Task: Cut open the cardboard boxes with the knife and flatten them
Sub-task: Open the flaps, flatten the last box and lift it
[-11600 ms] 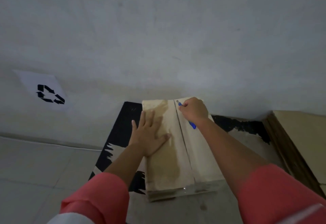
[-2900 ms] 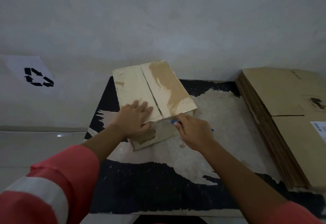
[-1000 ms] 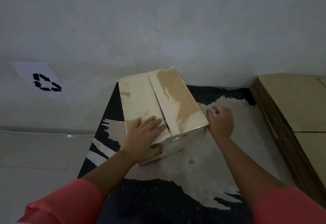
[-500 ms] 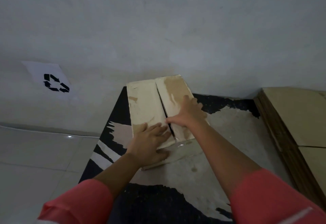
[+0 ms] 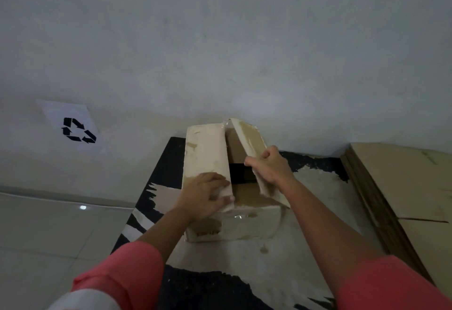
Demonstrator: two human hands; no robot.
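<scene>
- The right hand grips the inner edge of the right flap, thumb on one face and fingers curled over the other, and holds it tilted up off the box.
- The left hand lies flat with spread fingers on the left flap, pressing it down; its fingertips reach that flap's inner edge near the corner.
- Between the hands the cardboard box gapes along its centre seam, showing a dark interior. It sits just ahead of the person on a black board whose top layer is peeled.
- Judged from its thin walls and empty look, the box should be light and liable to slide, so one palm holding it down makes sense.
- The flaps look stiff along the fold but torn and soft at the edges; a grip mid-length on the free edge should pull most evenly.
- Shiny tape remnants at the front corner may be slippery.
- The knife is not in view.
- Well right of the right hand lies a stack of flattened cardboard.
</scene>
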